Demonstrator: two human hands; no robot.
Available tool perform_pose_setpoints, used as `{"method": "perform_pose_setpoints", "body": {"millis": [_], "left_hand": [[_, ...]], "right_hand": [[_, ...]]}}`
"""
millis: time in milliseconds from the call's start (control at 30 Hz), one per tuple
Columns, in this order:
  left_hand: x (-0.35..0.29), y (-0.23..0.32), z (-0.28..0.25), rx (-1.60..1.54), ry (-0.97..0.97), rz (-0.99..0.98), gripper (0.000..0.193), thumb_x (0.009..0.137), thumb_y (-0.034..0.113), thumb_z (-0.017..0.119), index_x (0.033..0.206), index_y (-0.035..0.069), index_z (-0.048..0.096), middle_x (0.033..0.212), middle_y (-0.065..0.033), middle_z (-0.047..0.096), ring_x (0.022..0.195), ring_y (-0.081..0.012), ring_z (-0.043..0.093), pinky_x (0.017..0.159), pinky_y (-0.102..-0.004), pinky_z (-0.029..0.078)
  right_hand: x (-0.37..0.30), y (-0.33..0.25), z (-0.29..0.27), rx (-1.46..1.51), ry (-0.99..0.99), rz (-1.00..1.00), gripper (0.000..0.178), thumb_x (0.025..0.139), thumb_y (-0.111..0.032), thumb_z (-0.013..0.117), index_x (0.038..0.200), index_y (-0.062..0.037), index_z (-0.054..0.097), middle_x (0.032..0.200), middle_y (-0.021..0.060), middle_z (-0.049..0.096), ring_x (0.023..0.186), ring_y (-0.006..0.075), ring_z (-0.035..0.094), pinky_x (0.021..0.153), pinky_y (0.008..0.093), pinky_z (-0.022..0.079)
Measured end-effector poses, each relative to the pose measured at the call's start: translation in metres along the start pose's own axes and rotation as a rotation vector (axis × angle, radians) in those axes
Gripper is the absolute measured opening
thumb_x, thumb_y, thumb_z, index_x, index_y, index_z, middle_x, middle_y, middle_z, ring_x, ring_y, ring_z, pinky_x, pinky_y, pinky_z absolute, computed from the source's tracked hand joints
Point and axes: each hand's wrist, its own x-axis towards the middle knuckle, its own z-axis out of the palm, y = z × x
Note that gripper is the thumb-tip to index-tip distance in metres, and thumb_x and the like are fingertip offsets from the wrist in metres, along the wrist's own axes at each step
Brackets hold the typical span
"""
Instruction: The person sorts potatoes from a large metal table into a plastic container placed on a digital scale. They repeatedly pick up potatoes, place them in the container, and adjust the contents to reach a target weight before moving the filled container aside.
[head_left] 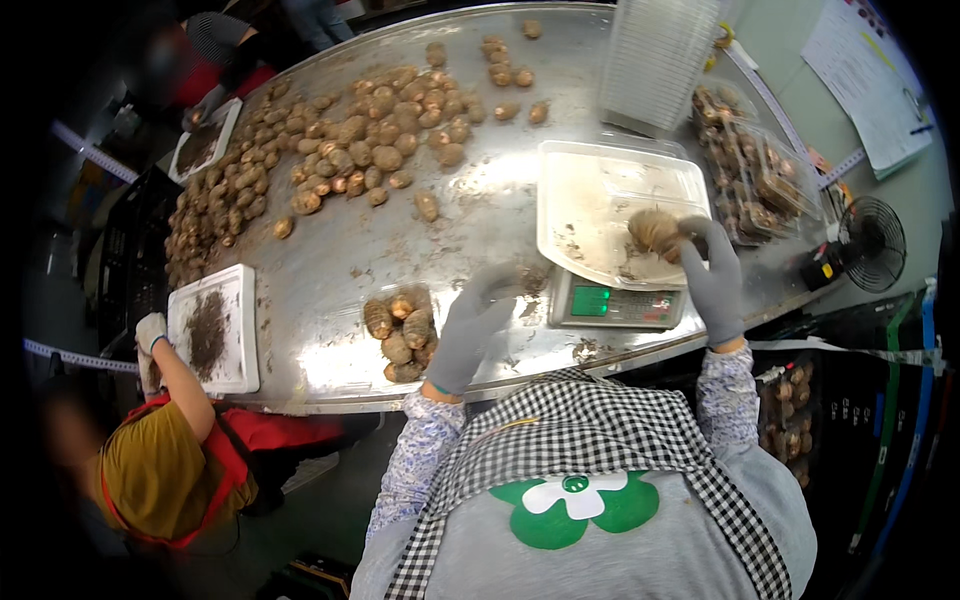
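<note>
In a grey glove, my right hand (714,280) pinches the end of a brown, hairy taro corm (655,233) over a cream plastic tray (585,185). This tray rests on a digital scale (615,303) with a lit green display. My left hand (472,330), gloved too, is slightly blurred over the table. Its fingers are apart, and I see nothing in them. Just left of it, a clear plastic box (428,298) of several taro corms (402,335) sits near the table's front edge.
A large taro pile (385,125) spreads across the metal table (330,260). Stacked clear containers (660,65) stand behind the scale, with filled packs (750,170) and a black fan (872,243) to the right. A co-worker's gloved hand (151,332) is beside a white tray (248,330) at left.
</note>
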Motion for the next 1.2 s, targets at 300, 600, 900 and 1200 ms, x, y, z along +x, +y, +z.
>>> {"method": "perform_pose_setpoints", "body": {"millis": [300, 600, 900, 1200], "left_hand": [[0.117, 0.015, -0.1, 0.964, 0.318, 0.074, 0.067, 0.087, 0.029, 0.07, 0.143, -0.001, 0.048, 0.14, -0.0227, 0.055, 0.128, -0.0333, 0.054, 0.106, -0.0417, 0.046], [0.226, -0.039, -0.132, 1.408, 0.276, -0.258, 0.092, 0.081, 0.04, 0.077, 0.154, 0.006, 0.032, 0.146, -0.0349, 0.039, 0.128, -0.0459, 0.051, 0.106, -0.0454, 0.046], [0.297, -0.019, -0.121, 1.311, 0.288, -0.126, 0.112, 0.079, 0.039, 0.081, 0.162, 0.018, 0.01, 0.161, -0.0358, 0.008, 0.122, -0.0456, 0.058, 0.101, -0.0438, 0.052], [0.317, -0.009, -0.136, 1.243, 0.096, -0.156, 0.078, 0.074, 0.036, 0.08, 0.141, 0.007, 0.05, 0.152, -0.0264, 0.032, 0.12, -0.0416, 0.059, 0.105, -0.0413, 0.05]], "right_hand": [[0.004, -0.041, 0.021, -0.025, 0.209, -0.2, 0.021, 0.092, -0.002, 0.06, 0.111, -0.0015, 0.068, 0.111, 0.0135, 0.069, 0.105, 0.0284, 0.065, 0.092, 0.0366, 0.051], [-0.014, -0.09, 0.083, 0.06, -0.355, -0.485, 0.024, 0.087, -0.005, 0.064, 0.109, -0.0084, 0.068, 0.104, 0.0093, 0.069, 0.095, 0.0283, 0.066, 0.083, 0.0389, 0.05], [-0.011, -0.085, 0.077, 0.055, -0.314, -0.292, 0.021, 0.084, -0.007, 0.064, 0.105, -0.0063, 0.069, 0.093, 0.0094, 0.069, 0.087, 0.0291, 0.066, 0.078, 0.0395, 0.052], [-0.005, -0.09, 0.078, 0.088, -0.325, -0.251, 0.023, 0.085, -0.007, 0.064, 0.107, -0.0071, 0.069, 0.097, 0.0093, 0.069, 0.09, 0.0287, 0.066, 0.08, 0.039, 0.052]]}}
